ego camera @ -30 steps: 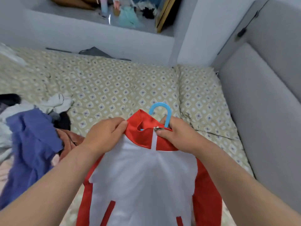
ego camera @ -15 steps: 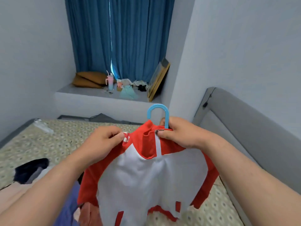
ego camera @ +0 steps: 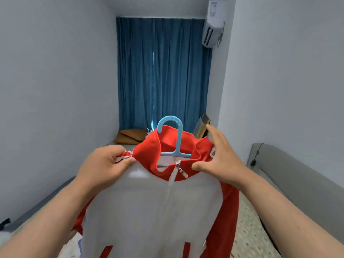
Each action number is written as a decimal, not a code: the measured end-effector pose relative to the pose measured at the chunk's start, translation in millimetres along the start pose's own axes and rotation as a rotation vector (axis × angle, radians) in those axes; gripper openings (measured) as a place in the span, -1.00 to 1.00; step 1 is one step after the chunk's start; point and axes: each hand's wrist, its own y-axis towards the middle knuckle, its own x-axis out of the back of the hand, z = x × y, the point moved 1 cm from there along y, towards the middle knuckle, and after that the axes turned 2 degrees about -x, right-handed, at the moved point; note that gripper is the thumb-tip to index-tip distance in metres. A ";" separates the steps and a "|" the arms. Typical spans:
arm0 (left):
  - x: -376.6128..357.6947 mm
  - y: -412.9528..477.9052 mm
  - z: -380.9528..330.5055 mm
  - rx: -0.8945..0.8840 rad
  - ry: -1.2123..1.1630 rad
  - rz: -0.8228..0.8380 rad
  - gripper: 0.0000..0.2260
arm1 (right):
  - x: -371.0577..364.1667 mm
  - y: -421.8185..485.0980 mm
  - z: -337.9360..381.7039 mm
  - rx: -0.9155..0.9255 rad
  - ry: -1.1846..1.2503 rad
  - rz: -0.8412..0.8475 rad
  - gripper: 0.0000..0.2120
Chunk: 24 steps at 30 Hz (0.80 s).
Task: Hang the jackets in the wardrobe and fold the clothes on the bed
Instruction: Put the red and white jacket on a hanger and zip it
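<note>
I hold up a red and white zip jacket (ego camera: 149, 211) that hangs on a light blue hanger (ego camera: 175, 140), its hook standing above the collar. My left hand (ego camera: 106, 166) pinches the jacket's left shoulder seam between thumb and fingers. My right hand (ego camera: 219, 157) is at the collar's right side with its fingers stretched out. Its thumb lies against the front of the red collar. The jacket's lower part hides most of the bed (ego camera: 251, 237). No wardrobe shows.
Blue curtains (ego camera: 162, 71) close the far end above a ledge with a brown cushion (ego camera: 130, 136) and a leaning frame (ego camera: 202, 125). A grey padded headboard (ego camera: 297, 179) runs along the right wall. An air conditioner (ego camera: 212, 23) hangs top right.
The jacket has been lifted from the bed to chest height and my view has tipped upward. My right hand let go of the hanger hook and collar and spread out at the collar's right side.
</note>
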 end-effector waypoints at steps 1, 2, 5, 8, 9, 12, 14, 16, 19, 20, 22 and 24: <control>7.7 -2.4 -3.4 0.009 0.034 -0.019 -0.63 | 3.6 -2.0 -1.6 0.001 0.039 0.041 -0.10; 14.6 -6.0 -7.1 0.023 0.061 -0.036 -0.61 | 5.2 -3.1 -2.8 0.015 0.014 0.093 -0.32; 34.4 -24.4 -18.4 0.083 0.126 -0.053 -0.71 | -3.1 -3.9 -1.8 0.095 -0.119 0.132 -0.58; 53.7 -48.6 -30.8 0.170 0.248 -0.056 -0.49 | -22.2 -8.5 8.5 0.218 -0.040 0.100 -0.75; 61.2 -58.8 -35.0 0.202 0.313 -0.036 -0.48 | -29.4 -11.0 13.7 0.251 0.007 0.115 -0.81; 84.8 -94.7 -47.9 0.289 0.480 0.040 -0.51 | -54.4 -20.8 39.2 0.369 0.086 0.204 -0.82; 107.0 -119.1 -57.0 0.349 0.562 0.015 -0.52 | -73.6 -28.3 62.9 0.455 0.150 0.243 -0.84; 133.0 -146.1 -69.1 0.394 0.623 -0.017 -0.50 | -90.5 -36.2 91.3 0.520 0.205 0.293 -0.85; 177.8 -194.2 -89.8 0.477 0.634 -0.058 -0.51 | -116.2 -51.9 136.8 0.568 0.292 0.416 -0.80; 193.3 -212.3 -96.5 0.510 0.628 -0.080 -0.53 | -125.7 -58.8 152.5 0.581 0.312 0.463 -0.78; 224.2 -251.7 -109.2 0.576 0.643 -0.115 -0.53 | -146.0 -77.9 186.0 0.632 0.346 0.567 -0.75; 253.7 -293.3 -121.7 0.655 0.679 -0.152 -0.51 | -165.9 -102.3 223.6 0.704 0.380 0.643 -0.71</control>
